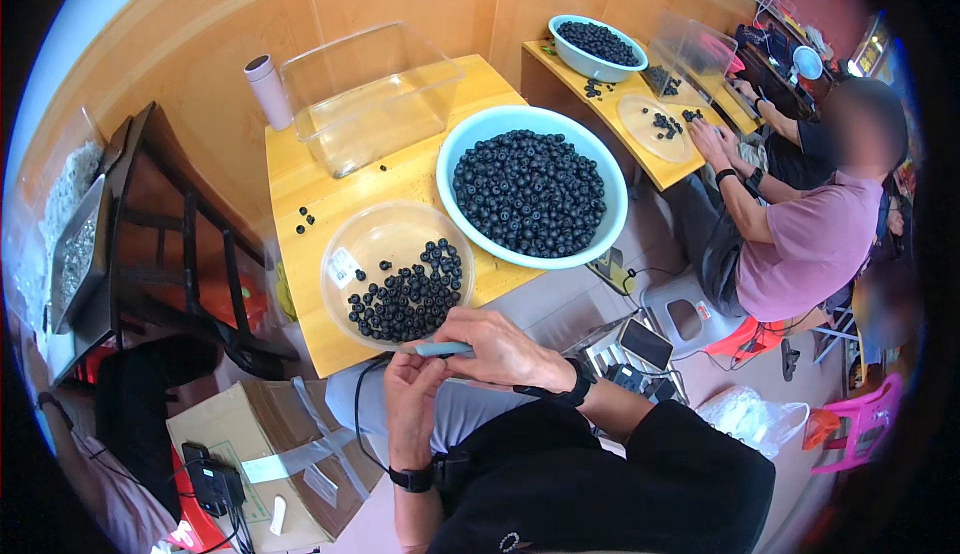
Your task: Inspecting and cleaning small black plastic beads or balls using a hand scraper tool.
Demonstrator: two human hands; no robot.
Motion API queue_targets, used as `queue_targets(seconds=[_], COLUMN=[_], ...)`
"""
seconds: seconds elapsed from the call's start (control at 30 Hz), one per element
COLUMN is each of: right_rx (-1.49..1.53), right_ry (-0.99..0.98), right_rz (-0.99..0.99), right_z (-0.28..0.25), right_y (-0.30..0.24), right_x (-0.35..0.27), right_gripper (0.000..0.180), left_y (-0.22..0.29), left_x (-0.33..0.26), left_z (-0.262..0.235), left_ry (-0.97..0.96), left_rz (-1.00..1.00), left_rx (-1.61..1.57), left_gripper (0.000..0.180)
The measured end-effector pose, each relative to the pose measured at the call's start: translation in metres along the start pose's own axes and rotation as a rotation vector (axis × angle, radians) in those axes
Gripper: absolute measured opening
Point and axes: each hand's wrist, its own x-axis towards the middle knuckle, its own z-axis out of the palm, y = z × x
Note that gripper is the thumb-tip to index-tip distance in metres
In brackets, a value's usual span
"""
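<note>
My right hand (pixel 500 350) is closed around a slim tool with a pale blue-grey handle (pixel 440 349); its working end is hidden. Close against it, my left hand (pixel 410 394) has its fingertips pinched, and what they hold cannot be made out. Both hands are at the near edge of a shallow clear round tray (pixel 345 234), which holds a scatter of small dark round beads or berries (pixel 405 299). Behind it to the right stands a light blue basin (pixel 617 204) heaped with more of the same dark round pieces (pixel 530 189).
On the yellow table (pixel 300 179) are a clear rectangular bin (pixel 375 104), a pink tumbler (pixel 268 92) and a few loose dark pieces. At right, another person (pixel 800 224) handles similar pieces at a second table. A cardboard box (pixel 270 434) sits at lower left.
</note>
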Motion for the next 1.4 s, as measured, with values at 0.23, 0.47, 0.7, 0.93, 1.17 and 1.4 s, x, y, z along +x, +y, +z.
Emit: queue_targets(seconds=[0.23, 0.47, 0.7, 0.93, 1.17, 1.4], right_rx=[0.075, 0.159, 0.073, 0.017, -0.159, -0.201], right_ry=[0.024, 0.080, 0.198, 0.227, 0.149, 0.164], right_rz=[-0.107, -0.177, 0.031, 0.016, -0.047, -0.069], right_z=[0.007, 0.000, -0.030, -0.020, -0.015, -0.014], right_y=[0.004, 0.012, 0.016, 0.022, 0.014, 0.015], right_x=[-0.005, -0.002, -0.014, -0.027, -0.028, -0.027], right_gripper=[0.021, 0.026, 0.019, 0.020, 0.020, 0.022], left_y=[0.003, 0.000, 0.002, 0.000, -0.001, 0.000], left_x=[-0.002, 0.002, 0.019, 0.023, 0.025, 0.023], left_z=[0.001, -0.003, -0.004, -0.001, 0.002, 0.003], left_ry=[-0.053, -0.040, -0.156, -0.209, -0.189, -0.202], left_rz=[-0.041, -0.083, -0.143, -0.144, -0.160, -0.164], left_rx=[-0.062, -0.123, -0.353, -0.416, -0.389, -0.376], left_gripper=[0.021, 0.018, 0.015, 0.015, 0.017, 0.015])
